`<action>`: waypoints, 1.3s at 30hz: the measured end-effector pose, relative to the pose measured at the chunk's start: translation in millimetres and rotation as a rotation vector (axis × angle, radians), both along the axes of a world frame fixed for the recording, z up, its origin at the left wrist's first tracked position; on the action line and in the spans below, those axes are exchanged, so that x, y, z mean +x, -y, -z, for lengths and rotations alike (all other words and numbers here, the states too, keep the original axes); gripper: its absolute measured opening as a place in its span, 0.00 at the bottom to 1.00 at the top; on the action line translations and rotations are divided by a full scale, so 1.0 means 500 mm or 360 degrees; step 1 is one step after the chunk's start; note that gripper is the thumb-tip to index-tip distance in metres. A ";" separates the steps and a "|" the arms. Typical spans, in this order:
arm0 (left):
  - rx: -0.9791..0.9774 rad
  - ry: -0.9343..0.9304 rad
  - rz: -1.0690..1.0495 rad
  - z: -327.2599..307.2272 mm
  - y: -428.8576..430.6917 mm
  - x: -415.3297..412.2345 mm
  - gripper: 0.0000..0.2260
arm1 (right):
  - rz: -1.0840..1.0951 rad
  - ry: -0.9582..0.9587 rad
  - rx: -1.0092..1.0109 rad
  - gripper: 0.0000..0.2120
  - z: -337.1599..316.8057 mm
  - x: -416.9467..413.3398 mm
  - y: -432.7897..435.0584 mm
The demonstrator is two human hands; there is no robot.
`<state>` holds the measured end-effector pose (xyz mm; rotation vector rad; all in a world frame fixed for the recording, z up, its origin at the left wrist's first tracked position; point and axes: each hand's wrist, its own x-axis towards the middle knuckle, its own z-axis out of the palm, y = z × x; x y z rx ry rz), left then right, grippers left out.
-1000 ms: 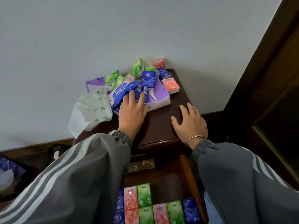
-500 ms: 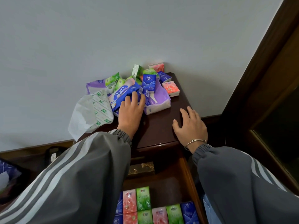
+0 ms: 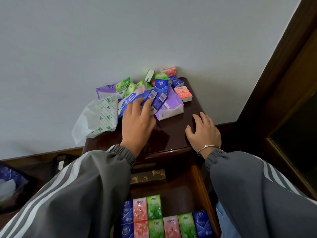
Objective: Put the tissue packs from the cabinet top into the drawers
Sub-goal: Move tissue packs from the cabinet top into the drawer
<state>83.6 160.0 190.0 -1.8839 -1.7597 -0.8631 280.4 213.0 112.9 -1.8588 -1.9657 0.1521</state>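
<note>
A heap of tissue packs lies at the back of the dark wooden cabinet top (image 3: 171, 134): small blue packs (image 3: 157, 98), green packs (image 3: 127, 84), pink packs (image 3: 182, 94), a large purple pack (image 3: 171, 109) and a blue-and-white pack (image 3: 130, 100). My left hand (image 3: 137, 122) reaches into the heap, its fingertips lying on the small blue packs. My right hand (image 3: 204, 133) rests flat on the cabinet top to the right, holding nothing. Below, the open drawer (image 3: 199, 179) holds rows of blue, pink and green packs (image 3: 154, 220).
A crumpled white-and-green wrapper (image 3: 97, 117) hangs over the cabinet's left edge. A grey wall stands behind and a dark wooden door frame (image 3: 274, 83) to the right. A gold-patterned box (image 3: 149, 176) sits at the drawer's back. A dark bag (image 3: 12, 186) lies lower left.
My left hand has slid forward from the front of the heap onto the small blue packs, which have shifted slightly. The right hand has stayed in place.
</note>
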 end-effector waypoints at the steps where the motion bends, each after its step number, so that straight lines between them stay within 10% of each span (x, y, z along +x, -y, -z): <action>1: 0.0013 0.0157 0.0032 -0.001 0.013 0.000 0.20 | -0.0004 -0.0005 0.0003 0.26 0.000 0.000 0.000; 10: -0.0051 0.1740 0.0134 0.004 0.146 0.044 0.18 | -0.0278 -0.0024 0.0198 0.19 -0.015 0.016 0.042; 16: -0.0304 0.2720 0.0306 0.015 0.209 0.064 0.15 | -0.0658 -0.1293 -0.0138 0.12 -0.087 -0.028 0.159; 28: -0.1224 0.2280 0.0512 -0.006 0.307 0.020 0.19 | -0.0617 -0.2011 -0.0990 0.10 -0.114 -0.097 0.251; 39: -0.1521 0.2758 0.0571 0.023 0.304 -0.012 0.27 | -0.0890 -0.1456 -0.0746 0.07 -0.113 -0.121 0.260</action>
